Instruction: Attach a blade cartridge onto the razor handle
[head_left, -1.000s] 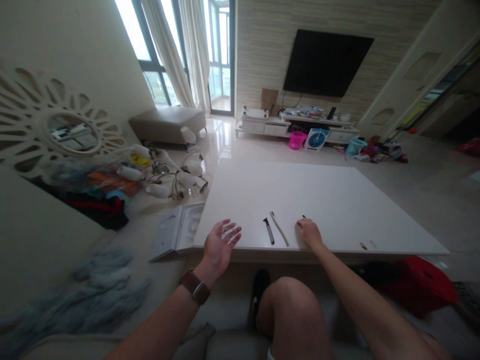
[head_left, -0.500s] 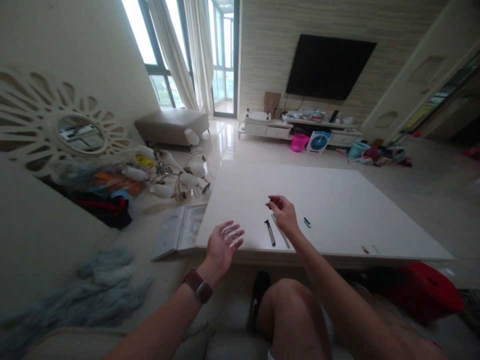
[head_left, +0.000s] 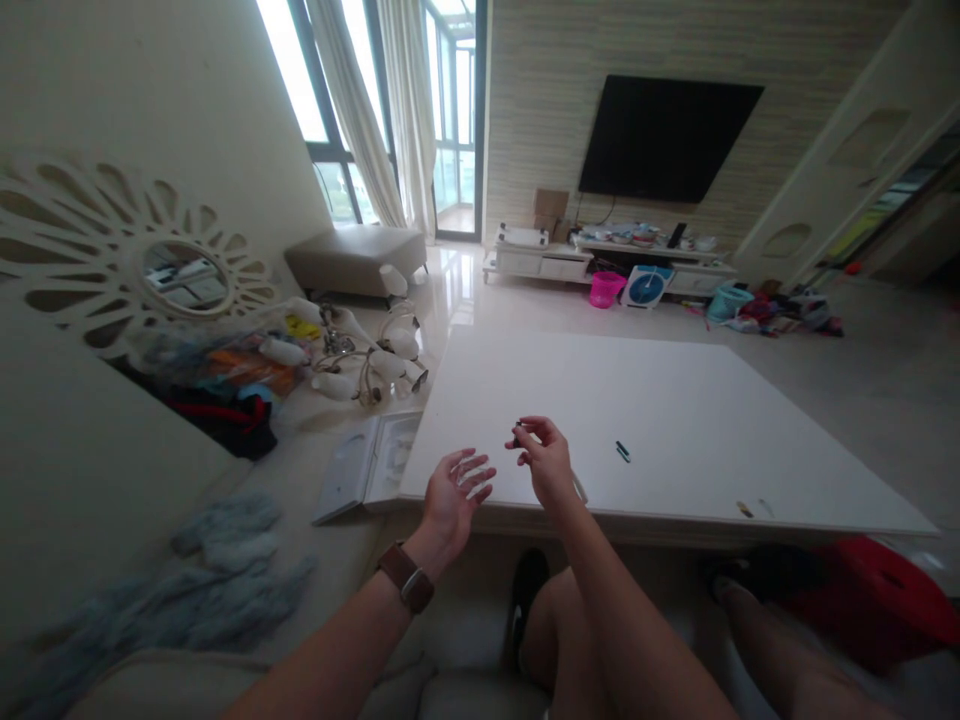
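Observation:
My left hand (head_left: 454, 490) is held palm up over the near left edge of the white table (head_left: 600, 375), fingers spread and curled a little. Close to its right, my right hand (head_left: 546, 462) pinches a small dark piece (head_left: 517, 433) between thumb and fingertips; its kind is too small to make out. A pale thin strip (head_left: 579, 487) lies on the table, partly covered by my right hand and forearm. Farther right on the tabletop are small dark green pieces (head_left: 622, 451).
A small brownish piece (head_left: 744, 508) lies by the table's near right edge. Left of the table are an open white box (head_left: 367, 465) and a lamp with several shades (head_left: 375, 365) on the floor. A red stool-like object (head_left: 885, 600) stands at lower right.
My right hand has moved left and nearer to my left hand, with the small dark piece in its fingers. It now hides the slim dark tool that lay on the table.

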